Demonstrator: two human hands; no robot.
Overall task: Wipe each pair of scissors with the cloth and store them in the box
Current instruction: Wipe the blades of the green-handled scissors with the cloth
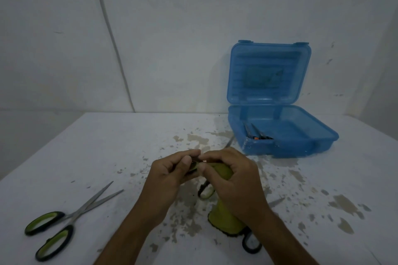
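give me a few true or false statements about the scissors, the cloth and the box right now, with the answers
1. The blue box stands with its lid open. True.
2. The box holds nothing yet. False: a pair with an orange spot already lies in it.
3. The green-handled scissors lie on the table, left of both hands. True.
4. Both hands are idle and flat on the table. False: the left hand and right hand both grip the yellow-green cloth.
5. The green-handled scissors lie closed. False: their blades are spread apart.
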